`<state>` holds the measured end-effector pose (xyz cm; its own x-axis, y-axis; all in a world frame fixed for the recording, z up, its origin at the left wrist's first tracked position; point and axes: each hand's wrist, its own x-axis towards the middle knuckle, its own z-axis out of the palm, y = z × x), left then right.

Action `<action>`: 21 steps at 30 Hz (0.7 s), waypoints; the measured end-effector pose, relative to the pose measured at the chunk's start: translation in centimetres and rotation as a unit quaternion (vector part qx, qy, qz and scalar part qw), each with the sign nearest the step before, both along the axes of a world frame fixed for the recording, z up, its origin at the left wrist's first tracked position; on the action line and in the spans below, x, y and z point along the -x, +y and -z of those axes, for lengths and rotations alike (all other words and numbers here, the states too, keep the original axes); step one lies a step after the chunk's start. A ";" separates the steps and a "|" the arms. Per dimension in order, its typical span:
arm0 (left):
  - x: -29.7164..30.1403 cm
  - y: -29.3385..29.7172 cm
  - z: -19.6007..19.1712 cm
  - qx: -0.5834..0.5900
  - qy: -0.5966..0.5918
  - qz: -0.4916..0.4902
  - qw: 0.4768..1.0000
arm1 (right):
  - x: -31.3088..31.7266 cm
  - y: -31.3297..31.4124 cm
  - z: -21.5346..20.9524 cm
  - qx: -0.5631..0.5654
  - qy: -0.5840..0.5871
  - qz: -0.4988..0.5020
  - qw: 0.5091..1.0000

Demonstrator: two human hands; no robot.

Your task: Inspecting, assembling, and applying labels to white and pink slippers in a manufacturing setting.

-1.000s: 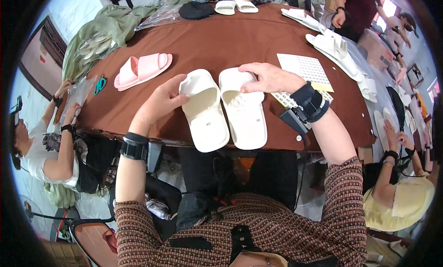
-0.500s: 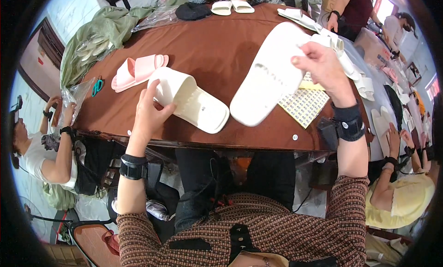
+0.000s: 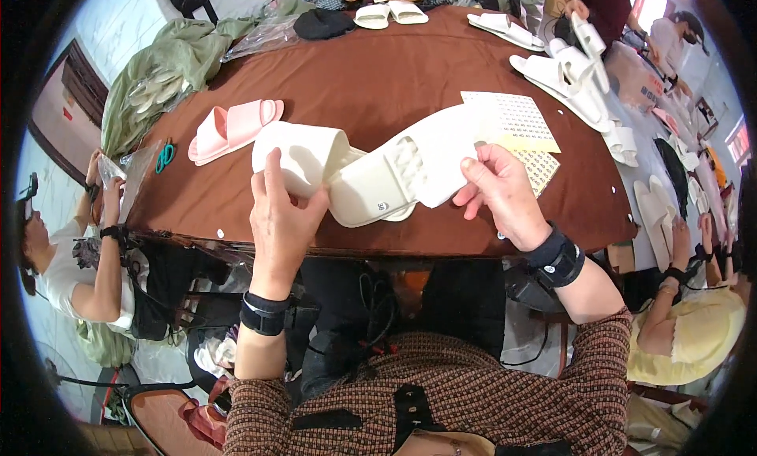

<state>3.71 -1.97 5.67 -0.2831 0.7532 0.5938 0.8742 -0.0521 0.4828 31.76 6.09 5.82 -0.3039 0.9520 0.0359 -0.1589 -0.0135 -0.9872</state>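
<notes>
My left hand (image 3: 282, 219) grips the side of a white slipper (image 3: 296, 152) by its strap, fingers and thumb against it. A second white slipper (image 3: 371, 192) lies slanted across the first one's toe or heel end and covers part of it. My right hand (image 3: 505, 189) pinches this second slipper at the edge of its wide strap. A small round sticker shows on its pale insole. Just beyond my right hand are a white sticker sheet (image 3: 512, 118) and a yellow-edged sticker sheet (image 3: 544, 172), overlapping on the brown tablecloth (image 3: 378, 77).
A pair of pink slippers (image 3: 234, 131) and teal scissors (image 3: 165, 156) lie at the left. Several white slippers (image 3: 556, 81) rest along the right side. Co-workers sit or stand around the table; across it is another white pair (image 3: 390, 14). Green cloth (image 3: 177, 69) heaps at far left.
The slipper in my right hand has turned from underside up to insole up and come down across the other slipper. My left hand has shifted right. The sticker sheets are more exposed.
</notes>
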 end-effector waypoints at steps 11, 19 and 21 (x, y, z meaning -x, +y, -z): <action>-0.3 -1.5 0.5 0.016 0.015 -0.022 1.000 | -2.6 -0.5 -0.9 -0.040 -0.171 -0.017 0.984; -2.2 -1.8 0.5 0.005 0.034 -0.003 0.999 | -0.1 -2.8 -0.6 0.052 -0.049 -0.101 0.992; -2.9 -1.3 0.8 0.007 0.046 0.010 0.999 | 0.6 -2.8 0.2 0.077 -0.015 -0.119 0.990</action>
<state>6.60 -3.30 4.89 -0.2120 0.7670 0.6056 0.9141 -0.0635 0.4005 31.17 3.28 5.61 -0.5197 0.8464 -0.1166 -0.1028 -0.1974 -0.9749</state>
